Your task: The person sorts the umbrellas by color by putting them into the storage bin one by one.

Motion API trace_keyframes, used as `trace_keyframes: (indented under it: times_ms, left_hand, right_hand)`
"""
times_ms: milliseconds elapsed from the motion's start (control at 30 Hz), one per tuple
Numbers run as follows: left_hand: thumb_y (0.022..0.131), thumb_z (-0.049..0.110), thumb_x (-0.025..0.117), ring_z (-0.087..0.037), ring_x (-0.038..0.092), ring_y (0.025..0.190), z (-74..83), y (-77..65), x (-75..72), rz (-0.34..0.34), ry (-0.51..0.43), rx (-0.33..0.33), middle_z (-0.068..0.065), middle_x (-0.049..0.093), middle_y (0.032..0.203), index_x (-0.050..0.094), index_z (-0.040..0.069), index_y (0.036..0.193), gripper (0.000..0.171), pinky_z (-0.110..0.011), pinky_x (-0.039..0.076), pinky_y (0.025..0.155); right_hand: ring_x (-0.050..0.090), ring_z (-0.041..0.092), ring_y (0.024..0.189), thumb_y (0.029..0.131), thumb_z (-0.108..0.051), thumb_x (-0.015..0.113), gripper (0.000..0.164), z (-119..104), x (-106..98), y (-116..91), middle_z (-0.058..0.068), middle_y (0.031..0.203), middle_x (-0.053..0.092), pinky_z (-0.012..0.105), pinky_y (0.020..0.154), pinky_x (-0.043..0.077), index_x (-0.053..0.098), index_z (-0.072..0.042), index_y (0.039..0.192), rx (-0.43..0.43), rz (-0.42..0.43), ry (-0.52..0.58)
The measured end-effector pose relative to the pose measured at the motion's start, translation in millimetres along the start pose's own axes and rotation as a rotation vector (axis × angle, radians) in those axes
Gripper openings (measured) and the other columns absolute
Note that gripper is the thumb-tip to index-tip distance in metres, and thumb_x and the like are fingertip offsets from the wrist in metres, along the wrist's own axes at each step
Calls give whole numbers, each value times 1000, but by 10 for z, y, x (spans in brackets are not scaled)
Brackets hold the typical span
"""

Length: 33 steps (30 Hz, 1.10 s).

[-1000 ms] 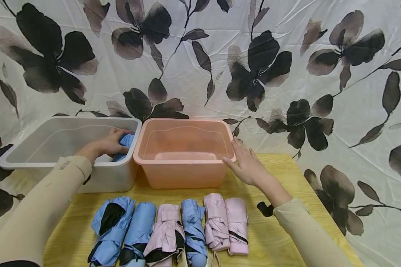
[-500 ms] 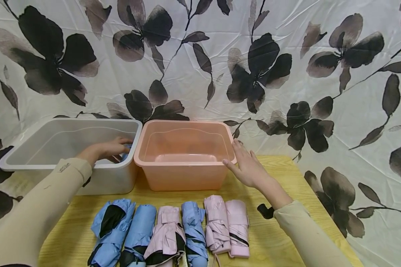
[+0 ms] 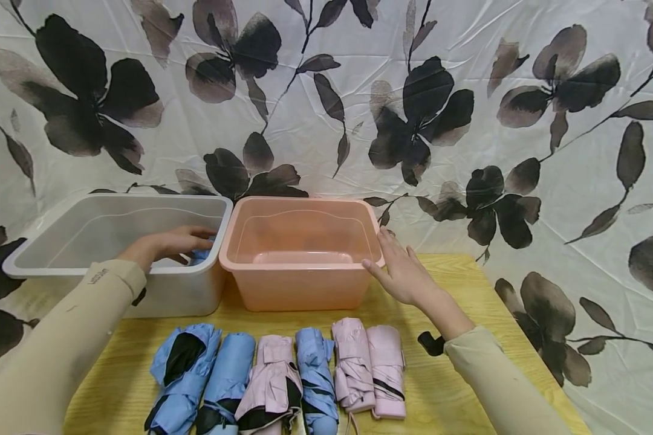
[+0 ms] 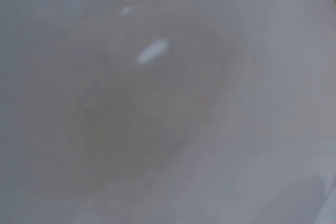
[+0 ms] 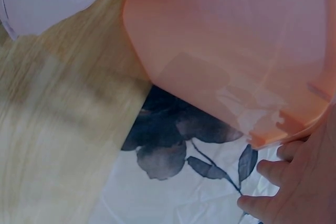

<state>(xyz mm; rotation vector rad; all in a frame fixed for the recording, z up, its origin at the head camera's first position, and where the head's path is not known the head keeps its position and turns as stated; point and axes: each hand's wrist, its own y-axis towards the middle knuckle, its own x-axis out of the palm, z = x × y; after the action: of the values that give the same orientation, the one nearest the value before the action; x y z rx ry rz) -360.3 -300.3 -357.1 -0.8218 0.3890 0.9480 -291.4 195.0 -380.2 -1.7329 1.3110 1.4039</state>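
Note:
My left hand (image 3: 171,243) reaches into the white bin (image 3: 87,270), its fingers looking fairly straight over a folded blue umbrella (image 3: 200,256). Most of that umbrella is hidden by the hand and the bin's wall. With extended fingers, my right hand (image 3: 402,272) touches the right rim of the pink bin (image 3: 294,287); the right wrist view shows its fingertips (image 5: 273,171) at that rim. In the left wrist view there is only the blurred pale bin wall, no hand.
Folded blue umbrellas (image 3: 230,368) and pink umbrellas (image 3: 354,362), several in all, lie in a row on the wooden table (image 3: 441,386) before the bins. Both bins stand side by side. A floral cloth (image 3: 326,169) hangs behind.
The blue umbrella has gone lower in the white bin, so less of it shows. My left hand has sunk with it, then shifted slightly left with straighter fingers. The right hand stays.

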Motion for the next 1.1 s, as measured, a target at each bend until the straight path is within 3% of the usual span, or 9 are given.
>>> trace_keyframes:
  times_ms: [200, 400, 633, 700, 733, 867, 967, 1100]
  left_hand:
    - [110, 32, 49, -63, 37, 138, 21, -95, -21, 40, 38, 48, -41, 26, 158, 18, -13, 159, 73, -67, 44, 107]
    - [110, 30, 51, -57, 43, 137, 72, -258, -14, 187, 21, 115, -38, 35, 156, 29, -11, 157, 66, -65, 44, 108]
    - [111, 34, 49, -50, 44, 140, 170, -587, 25, 291, -56, 204, -33, 35, 160, 31, -6, 159, 64, -63, 41, 112]
    - [111, 36, 49, -50, 45, 139, 188, -690, 61, 324, -75, 214, -32, 33, 161, 30, -5, 159, 66, -63, 41, 112]
    - [110, 38, 49, -49, 46, 139, 197, -746, 82, 344, -82, 214, -30, 33, 162, 31, -3, 160, 67, -56, 45, 111]
    - [110, 41, 49, -48, 52, 132, 211, -964, 190, 413, -122, 217, -25, 33, 164, 31, 5, 163, 67, -58, 45, 110]
    - [110, 41, 50, -31, 60, 122, 195, -1129, 301, 476, -137, 235, -22, 38, 162, 33, 10, 163, 64, -52, 49, 104]
    - [109, 33, 55, 0, 60, 106, 123, -1341, 505, 587, -146, 312, -7, 52, 150, 41, 8, 159, 58, -21, 53, 86]
  right_hand:
    - [13, 40, 158, 108, -60, 35, 87, 20, 8, 29, 17, 174, 6, 68, 122, 9, 9, -1, 166, -9, -3, -3]
    - [13, 38, 159, 108, -60, 37, 86, 20, -17, 35, 14, 174, 4, 67, 123, 9, 8, -3, 166, -4, -17, 6]
    - [11, 36, 159, 107, -65, 32, 89, 33, -35, 56, 14, 174, 4, 66, 124, 9, 8, -3, 167, 1, -24, -5]
    - [11, 36, 159, 106, -67, 31, 91, 31, -42, 58, 14, 174, 3, 66, 124, 9, 8, -3, 167, 1, -27, -3]
    - [12, 37, 159, 106, -68, 30, 92, 34, -42, 61, 14, 174, 3, 66, 124, 9, 8, -3, 166, -1, -27, -1]
    - [12, 39, 159, 106, -67, 30, 91, 47, -30, 70, 16, 174, 4, 67, 123, 9, 8, -2, 166, -5, -27, 3]
    - [12, 39, 159, 107, -66, 31, 90, 44, -28, 56, 15, 174, 2, 67, 124, 8, 7, -3, 166, -4, -29, 10]
    - [12, 38, 159, 107, -64, 33, 89, 25, -31, 31, 13, 174, 2, 66, 124, 8, 7, -3, 167, -6, -28, 24]
